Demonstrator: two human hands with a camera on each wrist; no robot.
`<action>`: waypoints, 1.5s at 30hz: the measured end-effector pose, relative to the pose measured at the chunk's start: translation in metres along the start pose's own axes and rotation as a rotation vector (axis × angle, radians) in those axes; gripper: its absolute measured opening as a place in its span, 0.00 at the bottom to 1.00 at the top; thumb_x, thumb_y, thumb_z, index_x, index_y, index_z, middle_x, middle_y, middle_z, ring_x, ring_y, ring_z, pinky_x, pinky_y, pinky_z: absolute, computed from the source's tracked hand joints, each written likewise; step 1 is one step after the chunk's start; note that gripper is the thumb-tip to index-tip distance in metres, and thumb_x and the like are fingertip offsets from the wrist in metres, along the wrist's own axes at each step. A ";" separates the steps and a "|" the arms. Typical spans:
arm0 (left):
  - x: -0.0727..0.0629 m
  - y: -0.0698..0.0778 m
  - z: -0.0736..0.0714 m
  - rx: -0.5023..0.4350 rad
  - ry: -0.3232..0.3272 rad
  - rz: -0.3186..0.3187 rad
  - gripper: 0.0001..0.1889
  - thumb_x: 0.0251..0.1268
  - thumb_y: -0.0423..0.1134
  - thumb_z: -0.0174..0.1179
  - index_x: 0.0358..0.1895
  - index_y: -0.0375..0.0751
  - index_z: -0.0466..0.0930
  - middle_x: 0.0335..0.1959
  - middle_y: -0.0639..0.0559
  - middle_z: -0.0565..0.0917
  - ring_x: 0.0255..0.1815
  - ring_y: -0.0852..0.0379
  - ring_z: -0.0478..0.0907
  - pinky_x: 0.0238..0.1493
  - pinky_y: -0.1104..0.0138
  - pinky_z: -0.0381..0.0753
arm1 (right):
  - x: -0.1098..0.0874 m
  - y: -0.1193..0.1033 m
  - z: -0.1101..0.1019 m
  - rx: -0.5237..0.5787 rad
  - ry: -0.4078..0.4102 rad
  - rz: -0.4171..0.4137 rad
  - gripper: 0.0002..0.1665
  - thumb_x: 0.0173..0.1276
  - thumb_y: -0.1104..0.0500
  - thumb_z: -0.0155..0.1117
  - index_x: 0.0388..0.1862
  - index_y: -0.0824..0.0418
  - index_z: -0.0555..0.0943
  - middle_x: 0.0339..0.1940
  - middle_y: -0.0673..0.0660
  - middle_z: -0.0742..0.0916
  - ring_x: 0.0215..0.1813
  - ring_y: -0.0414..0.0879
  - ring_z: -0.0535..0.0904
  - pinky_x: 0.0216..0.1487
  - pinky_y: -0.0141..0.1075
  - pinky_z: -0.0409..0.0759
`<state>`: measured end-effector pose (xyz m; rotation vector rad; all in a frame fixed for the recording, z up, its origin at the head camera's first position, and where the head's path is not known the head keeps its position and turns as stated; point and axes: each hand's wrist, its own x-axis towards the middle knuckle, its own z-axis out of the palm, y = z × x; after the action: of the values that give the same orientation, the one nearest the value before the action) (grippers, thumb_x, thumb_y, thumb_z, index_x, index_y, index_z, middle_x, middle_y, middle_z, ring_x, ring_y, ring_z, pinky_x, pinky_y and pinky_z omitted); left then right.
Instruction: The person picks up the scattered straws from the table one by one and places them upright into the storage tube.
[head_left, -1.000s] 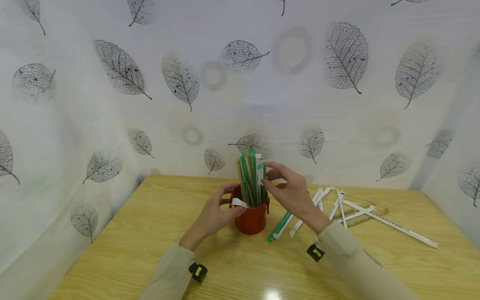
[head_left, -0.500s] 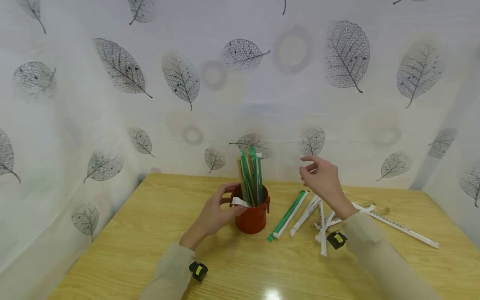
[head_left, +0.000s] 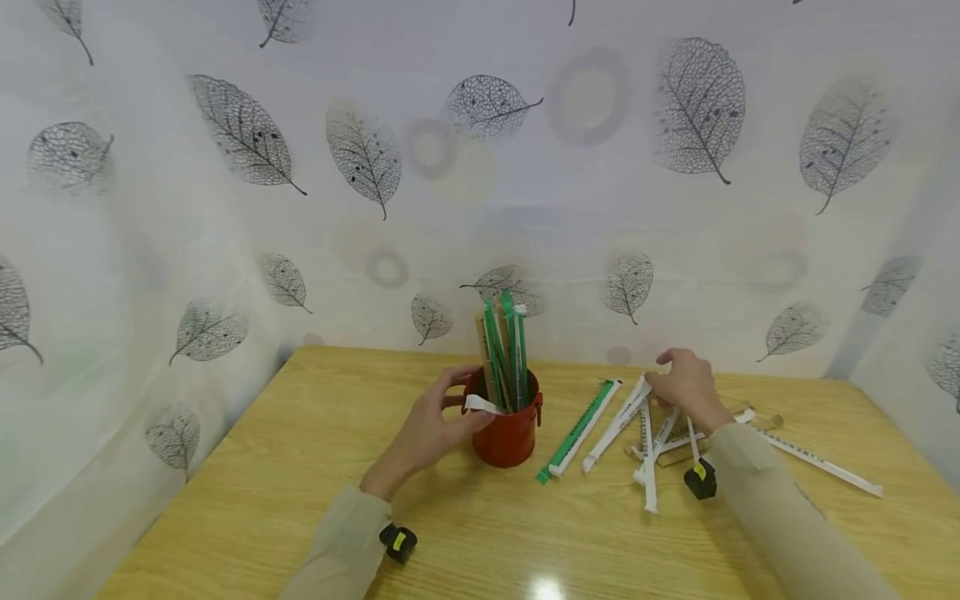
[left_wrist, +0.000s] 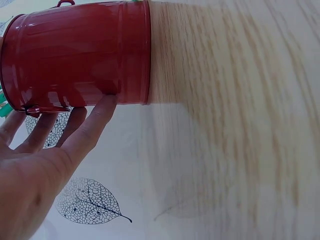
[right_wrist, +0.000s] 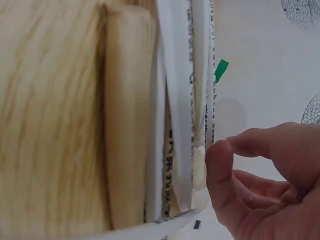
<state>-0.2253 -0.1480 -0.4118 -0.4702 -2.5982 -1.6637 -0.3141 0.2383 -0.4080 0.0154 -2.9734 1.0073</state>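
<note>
In the head view my left hand [head_left: 427,433] holds the red bucket [head_left: 504,443] at its left side, thumb near the front rim. The left wrist view shows its fingers against the bucket's wall. Green, brown and white paper-wrapped straws [head_left: 498,354] stand upright in the bucket, and a white paper end [head_left: 482,404] sticks out over the rim by my thumb. At the loose straws to the right, my right hand [head_left: 686,390] pinches the far end of a white wrapped straw [head_left: 617,427] between thumb and index finger; the fingertips also show in the right wrist view.
Several white and brown wrapped straws [head_left: 651,467] lie crossed under and beside my right hand. A green straw [head_left: 577,433] lies with a white one between bucket and pile. Behind the wooden table [head_left: 247,467] hangs a leaf-print cloth [head_left: 555,208].
My right hand has moved from the bucket's straws rightward and down to the loose straws, and now pinches a white one. My left hand has stayed on the bucket.
</note>
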 end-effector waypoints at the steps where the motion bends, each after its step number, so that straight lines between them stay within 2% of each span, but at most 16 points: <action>1: 0.000 0.000 0.000 -0.002 0.001 0.001 0.33 0.67 0.50 0.68 0.72 0.68 0.66 0.72 0.53 0.72 0.67 0.39 0.77 0.61 0.45 0.83 | 0.000 0.001 0.000 0.000 -0.003 0.010 0.33 0.70 0.60 0.59 0.65 0.83 0.68 0.21 0.61 0.88 0.22 0.46 0.84 0.34 0.44 0.84; 6: 0.000 0.003 0.002 -0.003 0.000 0.006 0.33 0.67 0.49 0.68 0.73 0.67 0.66 0.72 0.53 0.72 0.67 0.39 0.78 0.61 0.45 0.83 | 0.003 0.009 0.001 0.011 -0.006 0.057 0.36 0.68 0.58 0.64 0.65 0.83 0.69 0.20 0.59 0.89 0.22 0.44 0.84 0.41 0.48 0.86; 10: 0.001 0.004 0.002 -0.007 0.005 0.005 0.33 0.67 0.49 0.68 0.73 0.66 0.66 0.72 0.53 0.73 0.67 0.39 0.77 0.61 0.45 0.83 | 0.004 0.010 -0.001 0.033 -0.009 0.081 0.37 0.68 0.56 0.64 0.67 0.82 0.68 0.19 0.56 0.89 0.23 0.42 0.85 0.53 0.56 0.83; 12: 0.001 0.004 0.002 -0.009 0.007 0.004 0.32 0.67 0.49 0.68 0.73 0.67 0.66 0.72 0.53 0.73 0.67 0.39 0.77 0.61 0.45 0.83 | 0.004 0.010 -0.003 0.087 -0.010 0.098 0.38 0.68 0.57 0.63 0.69 0.81 0.66 0.21 0.55 0.89 0.24 0.43 0.87 0.56 0.56 0.83; 14: 0.001 0.004 0.002 -0.010 0.006 0.005 0.32 0.67 0.49 0.68 0.73 0.67 0.66 0.72 0.53 0.73 0.67 0.39 0.77 0.61 0.45 0.83 | 0.002 0.009 -0.006 0.155 -0.010 0.106 0.40 0.68 0.58 0.62 0.71 0.80 0.64 0.23 0.55 0.90 0.26 0.44 0.89 0.55 0.52 0.86; 17: 0.001 0.004 0.002 -0.005 0.005 0.011 0.33 0.67 0.49 0.68 0.73 0.66 0.67 0.72 0.53 0.73 0.67 0.39 0.78 0.61 0.45 0.83 | -0.002 0.007 -0.012 0.250 -0.013 0.112 0.41 0.69 0.59 0.61 0.74 0.79 0.60 0.25 0.54 0.91 0.29 0.45 0.91 0.48 0.44 0.89; 20: 0.001 0.003 0.002 -0.005 0.009 0.009 0.32 0.66 0.49 0.69 0.72 0.66 0.67 0.72 0.53 0.73 0.66 0.39 0.78 0.60 0.45 0.83 | -0.007 0.004 -0.018 0.283 -0.004 0.104 0.41 0.70 0.58 0.61 0.76 0.76 0.61 0.27 0.53 0.92 0.29 0.43 0.91 0.44 0.39 0.90; 23: 0.000 0.003 0.002 -0.012 0.012 -0.002 0.32 0.66 0.49 0.69 0.72 0.67 0.67 0.72 0.53 0.73 0.67 0.39 0.77 0.60 0.45 0.83 | -0.014 -0.003 -0.024 0.306 0.026 0.083 0.40 0.71 0.57 0.62 0.76 0.73 0.63 0.33 0.57 0.93 0.29 0.43 0.91 0.41 0.39 0.90; 27: -0.001 0.003 0.002 -0.018 0.011 -0.011 0.33 0.66 0.49 0.69 0.72 0.67 0.67 0.72 0.53 0.73 0.67 0.38 0.77 0.60 0.45 0.83 | -0.027 -0.017 -0.032 0.384 0.085 0.016 0.38 0.73 0.56 0.62 0.77 0.70 0.64 0.46 0.70 0.90 0.30 0.43 0.91 0.38 0.39 0.90; 30: -0.002 0.003 0.002 -0.015 0.010 -0.011 0.33 0.66 0.49 0.69 0.72 0.66 0.67 0.72 0.53 0.73 0.67 0.38 0.77 0.60 0.45 0.83 | -0.036 -0.028 -0.037 0.410 0.156 -0.052 0.37 0.74 0.55 0.63 0.77 0.66 0.66 0.48 0.72 0.88 0.29 0.40 0.90 0.36 0.36 0.90; 37: -0.002 0.003 0.001 -0.013 0.013 -0.008 0.32 0.66 0.49 0.69 0.72 0.65 0.68 0.72 0.52 0.73 0.67 0.39 0.77 0.60 0.46 0.83 | -0.049 -0.063 -0.040 0.434 0.367 -0.264 0.31 0.72 0.57 0.67 0.72 0.59 0.74 0.34 0.48 0.87 0.28 0.32 0.87 0.33 0.33 0.89; 41: -0.002 0.002 0.001 -0.019 0.010 -0.008 0.32 0.66 0.49 0.69 0.72 0.65 0.67 0.72 0.52 0.73 0.67 0.39 0.77 0.60 0.46 0.84 | -0.053 -0.081 -0.042 0.507 0.465 -0.379 0.27 0.70 0.62 0.68 0.68 0.56 0.78 0.33 0.43 0.86 0.29 0.32 0.87 0.33 0.32 0.88; 45: -0.002 0.002 0.001 -0.017 0.006 -0.006 0.33 0.67 0.49 0.69 0.73 0.66 0.67 0.72 0.52 0.72 0.67 0.39 0.77 0.60 0.45 0.83 | -0.056 -0.098 -0.047 0.558 0.522 -0.483 0.26 0.68 0.66 0.69 0.65 0.56 0.80 0.33 0.43 0.85 0.30 0.34 0.88 0.33 0.31 0.88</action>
<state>-0.2230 -0.1466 -0.4107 -0.4583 -2.5853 -1.6878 -0.2571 0.1897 -0.3117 0.3824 -2.0149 1.4370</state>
